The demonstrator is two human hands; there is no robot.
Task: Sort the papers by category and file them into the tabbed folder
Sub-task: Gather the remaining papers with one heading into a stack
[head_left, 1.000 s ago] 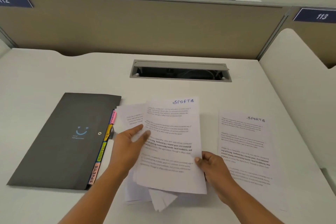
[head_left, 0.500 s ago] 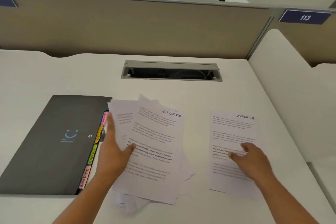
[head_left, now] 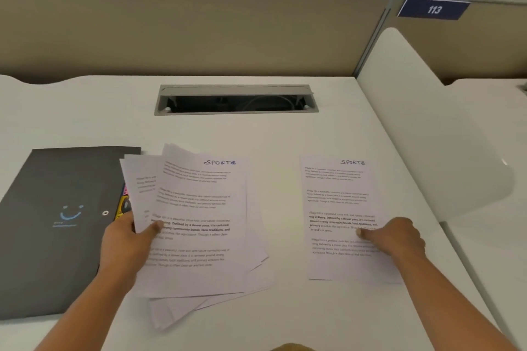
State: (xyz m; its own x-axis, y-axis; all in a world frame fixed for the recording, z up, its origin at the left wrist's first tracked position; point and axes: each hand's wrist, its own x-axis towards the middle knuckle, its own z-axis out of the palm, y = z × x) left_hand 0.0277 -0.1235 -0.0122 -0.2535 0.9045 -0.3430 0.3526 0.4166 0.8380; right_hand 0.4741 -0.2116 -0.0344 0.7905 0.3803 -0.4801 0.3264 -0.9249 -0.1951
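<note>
Closed folder [head_left: 57, 222] at the desk's [head_left: 85, 117] left edge, tabs half hidden by the centre stack [head_left: 199, 222], which the left hand [head_left: 125, 242] pinches, thumb on top. Right hand [head_left: 399, 236], fingers curled, rests on a sheet [head_left: 339, 202]; grip unclear. Hatch [head_left: 236, 100] behind.

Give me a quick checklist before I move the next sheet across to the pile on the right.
1. Label: top of the stack reads SPORTS: ok.
2. Match: the single sheet on the right reads SPORTS too: ok.
3. Grip: left hand holds the stack's left edge, thumb on top: ok.
4. Alignment: stack squared up: not ok, sheets fanned.
5. Access: folder shut, its tabs mostly covered by the stack: not ok.
6. Release: right hand rests on the single sheet; whether it pinches it: cannot tell.
</note>
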